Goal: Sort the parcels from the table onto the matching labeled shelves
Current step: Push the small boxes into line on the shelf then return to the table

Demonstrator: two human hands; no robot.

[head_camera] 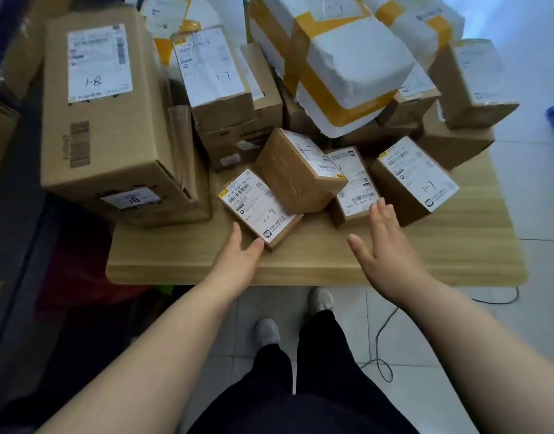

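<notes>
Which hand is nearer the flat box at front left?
Left. The left hand is at the near corner of the flat box, apparently touching it; the right hand is off to its right, fingertips by the barcode box.

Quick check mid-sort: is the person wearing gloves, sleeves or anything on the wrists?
No gloves: the left hand and right hand are bare. The left forearm and right forearm are uncovered to the frame edge: no sleeve, watch, band or ring visible.
</notes>
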